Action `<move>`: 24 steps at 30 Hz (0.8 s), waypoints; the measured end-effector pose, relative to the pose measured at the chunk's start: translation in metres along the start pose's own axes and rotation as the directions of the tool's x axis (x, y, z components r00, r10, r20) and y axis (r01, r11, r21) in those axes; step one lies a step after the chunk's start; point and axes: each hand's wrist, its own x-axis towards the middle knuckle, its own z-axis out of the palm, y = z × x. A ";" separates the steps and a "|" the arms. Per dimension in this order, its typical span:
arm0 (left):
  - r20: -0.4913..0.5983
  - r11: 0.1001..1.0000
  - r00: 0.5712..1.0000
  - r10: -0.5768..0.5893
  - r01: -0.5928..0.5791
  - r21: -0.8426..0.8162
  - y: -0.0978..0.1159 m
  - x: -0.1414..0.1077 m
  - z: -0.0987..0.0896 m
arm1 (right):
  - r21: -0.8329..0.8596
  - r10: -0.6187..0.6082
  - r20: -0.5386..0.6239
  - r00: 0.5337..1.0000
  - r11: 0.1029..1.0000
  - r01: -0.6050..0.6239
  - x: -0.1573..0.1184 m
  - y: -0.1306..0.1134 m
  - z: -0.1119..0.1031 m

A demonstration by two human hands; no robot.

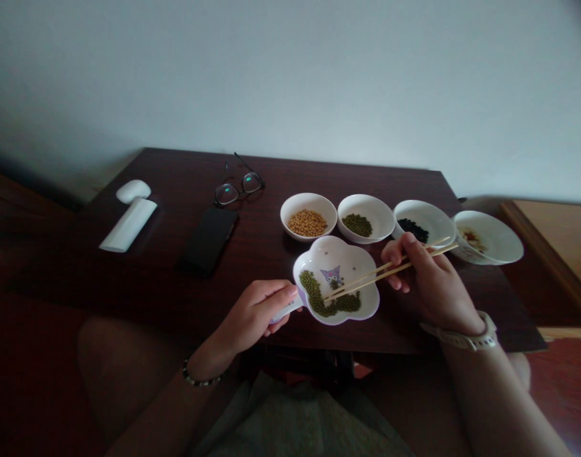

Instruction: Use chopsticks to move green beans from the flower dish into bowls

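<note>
My left hand (259,312) is closed around the handle of a white, flower-shaped bowl (369,285) with a lilac rim and a cartoon figure inside. Green beans (319,301) lie along its near and left side. A pair of chopsticks (376,275) is gripped in my right hand (426,279), their tips down among those beans. Behind stand white bowls in a row: one with yellow soybeans (308,223), one with green beans (357,225), one with black beans (413,230). My right hand partly covers the black-bean bowl.
At the right end, a wider white bowl (502,241) holds some reddish and pale bits. On the left of the dark wooden table (266,254) lie a black phone (209,240), glasses (239,188) and a white handheld device (129,223). A pale wall (290,82) rises behind.
</note>
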 end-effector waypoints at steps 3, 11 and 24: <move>0.002 1.000 1.000 0.010 -0.010 0.003 -0.001 0.001 0.000 | 0.006 -0.016 -0.052 0.998 1.000 0.016 0.000 -0.001 -0.002; -0.008 1.000 1.000 -0.001 0.001 0.014 0.000 0.000 0.001 | 0.035 0.034 -0.028 0.999 0.999 -0.033 0.003 0.000 -0.008; -0.001 1.000 1.000 -0.007 0.007 0.021 0.001 0.001 0.001 | -0.002 0.004 0.000 1.000 1.000 -0.004 0.001 0.001 -0.004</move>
